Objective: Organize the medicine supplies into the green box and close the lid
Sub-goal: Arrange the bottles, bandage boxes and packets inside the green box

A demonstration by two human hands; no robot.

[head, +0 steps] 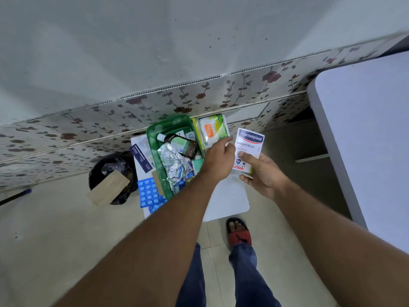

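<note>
The small white worktop [228,196] carries the green box [155,131], lid off, just left of the left hand's fingers [226,141], which pinch the cotton swab packet [212,129] at the box's right edge. The right hand's fingers [245,155] clamp the Hansaplast packet [249,145] beside them.

Both forearms are bare to the elbow with no sleeve, watch or ring showing on the left hand [218,159] or the right hand [263,173]. The legs wear dark blue jeans [243,273], creased at the knees. One foot shows, far of the jeans on the right, in a red slide sandal [240,234] with a black mark on its strap and a black sole edge, toes bare.
</note>
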